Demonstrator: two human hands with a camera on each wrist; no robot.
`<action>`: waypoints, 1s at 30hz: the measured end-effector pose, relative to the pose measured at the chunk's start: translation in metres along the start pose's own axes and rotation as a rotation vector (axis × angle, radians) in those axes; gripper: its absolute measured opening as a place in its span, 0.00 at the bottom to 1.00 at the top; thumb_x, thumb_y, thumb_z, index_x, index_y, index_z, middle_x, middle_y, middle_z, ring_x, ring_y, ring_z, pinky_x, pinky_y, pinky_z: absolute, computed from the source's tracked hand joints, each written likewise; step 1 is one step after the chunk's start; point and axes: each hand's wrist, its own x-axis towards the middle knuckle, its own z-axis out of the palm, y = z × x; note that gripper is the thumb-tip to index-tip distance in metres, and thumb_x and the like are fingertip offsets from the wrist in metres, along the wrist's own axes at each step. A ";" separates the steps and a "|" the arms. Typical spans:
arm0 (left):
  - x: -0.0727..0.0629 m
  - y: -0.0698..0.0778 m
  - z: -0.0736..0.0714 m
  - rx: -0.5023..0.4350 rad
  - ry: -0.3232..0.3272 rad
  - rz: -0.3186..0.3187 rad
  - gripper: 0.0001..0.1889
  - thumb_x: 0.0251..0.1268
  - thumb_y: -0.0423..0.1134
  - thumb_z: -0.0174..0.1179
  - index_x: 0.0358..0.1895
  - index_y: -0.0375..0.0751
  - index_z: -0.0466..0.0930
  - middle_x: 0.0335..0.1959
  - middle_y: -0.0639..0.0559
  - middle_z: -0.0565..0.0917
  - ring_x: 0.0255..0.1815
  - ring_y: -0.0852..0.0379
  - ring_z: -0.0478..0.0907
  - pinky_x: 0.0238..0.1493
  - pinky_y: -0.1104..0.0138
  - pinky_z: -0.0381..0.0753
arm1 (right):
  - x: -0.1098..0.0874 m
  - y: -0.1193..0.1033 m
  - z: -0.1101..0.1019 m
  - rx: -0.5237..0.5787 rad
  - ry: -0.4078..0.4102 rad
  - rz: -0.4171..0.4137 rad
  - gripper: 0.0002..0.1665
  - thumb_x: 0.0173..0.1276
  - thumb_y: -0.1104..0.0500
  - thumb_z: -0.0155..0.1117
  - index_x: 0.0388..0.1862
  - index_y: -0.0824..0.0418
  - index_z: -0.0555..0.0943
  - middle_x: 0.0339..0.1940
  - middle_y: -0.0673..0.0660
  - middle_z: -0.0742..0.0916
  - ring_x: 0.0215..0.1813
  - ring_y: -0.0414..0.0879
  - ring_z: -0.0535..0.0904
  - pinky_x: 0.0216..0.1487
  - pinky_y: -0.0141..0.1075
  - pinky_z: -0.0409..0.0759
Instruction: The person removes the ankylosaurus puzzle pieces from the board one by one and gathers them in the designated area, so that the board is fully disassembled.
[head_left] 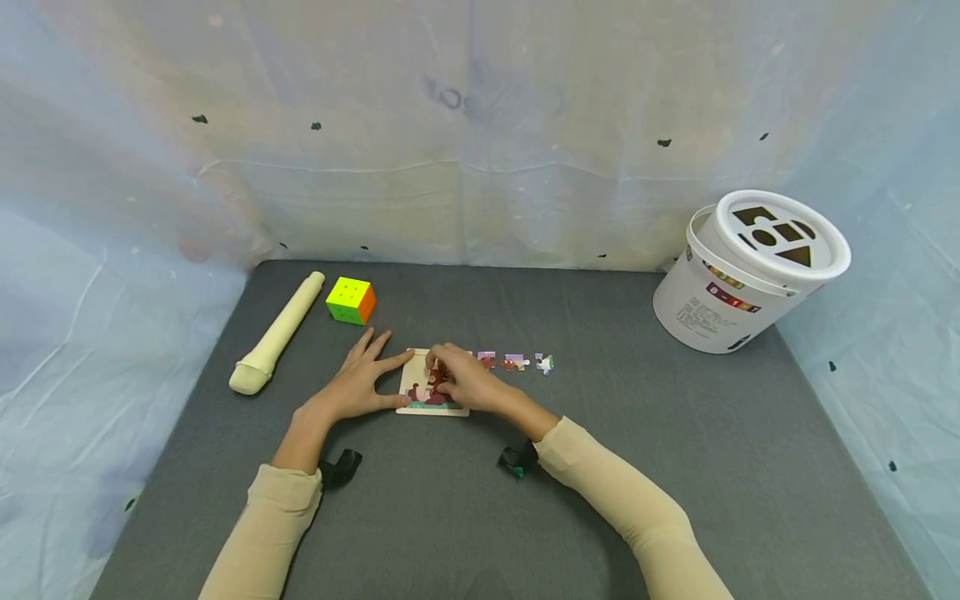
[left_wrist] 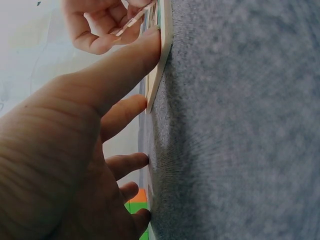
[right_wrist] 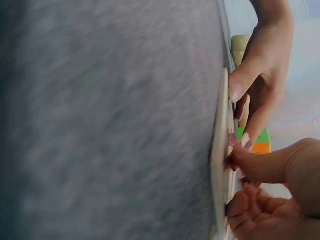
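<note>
A small wooden jigsaw board [head_left: 406, 385] with a reddish-brown figure in its lower part lies flat on the dark grey table. My left hand [head_left: 356, 388] has its fingers spread, with thumb and index finger on the board's left edge. Over the board, my right hand [head_left: 471, 380] pinches a puzzle piece [left_wrist: 132, 21], which appears tilted, edge-on, in the left wrist view. That hand covers the board's upper right. Just right of the board lie loose puzzle pieces: one [head_left: 487, 359] partly behind the hand, a middle one [head_left: 513, 362] and a white-green one [head_left: 544, 363].
A yellow, green and orange puzzle cube [head_left: 350, 301] stands behind my left hand. Left of it lies a pale yellow club-shaped object [head_left: 281, 329]. At the back right is a white bucket [head_left: 720, 308] whose lid [head_left: 783, 233] has shaped holes. Plastic sheeting [head_left: 465, 167] surrounds the table.
</note>
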 end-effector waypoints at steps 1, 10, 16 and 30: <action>0.000 0.000 0.000 0.001 -0.001 -0.002 0.45 0.55 0.61 0.71 0.75 0.48 0.66 0.79 0.32 0.49 0.78 0.28 0.32 0.65 0.27 0.47 | -0.001 0.002 0.000 0.026 0.014 -0.018 0.14 0.66 0.74 0.66 0.47 0.65 0.75 0.39 0.57 0.79 0.38 0.47 0.73 0.38 0.34 0.73; 0.001 0.001 -0.001 0.008 -0.005 -0.011 0.46 0.55 0.61 0.71 0.75 0.49 0.66 0.79 0.32 0.49 0.78 0.28 0.32 0.66 0.27 0.46 | -0.014 0.005 -0.019 0.154 0.169 -0.116 0.10 0.73 0.69 0.60 0.50 0.67 0.82 0.42 0.54 0.82 0.30 0.42 0.68 0.33 0.33 0.70; 0.001 0.001 -0.001 0.017 -0.011 -0.010 0.46 0.55 0.62 0.70 0.76 0.49 0.65 0.79 0.32 0.48 0.78 0.28 0.32 0.66 0.27 0.45 | -0.039 0.015 -0.043 0.139 0.183 -0.018 0.11 0.72 0.69 0.61 0.51 0.67 0.83 0.44 0.54 0.84 0.39 0.43 0.78 0.38 0.35 0.78; 0.001 0.003 -0.001 0.021 -0.018 -0.022 0.46 0.55 0.61 0.71 0.76 0.49 0.65 0.79 0.32 0.48 0.78 0.28 0.32 0.65 0.26 0.46 | -0.092 0.038 -0.064 0.098 0.094 0.181 0.11 0.69 0.72 0.63 0.50 0.69 0.83 0.43 0.60 0.87 0.38 0.43 0.81 0.39 0.37 0.80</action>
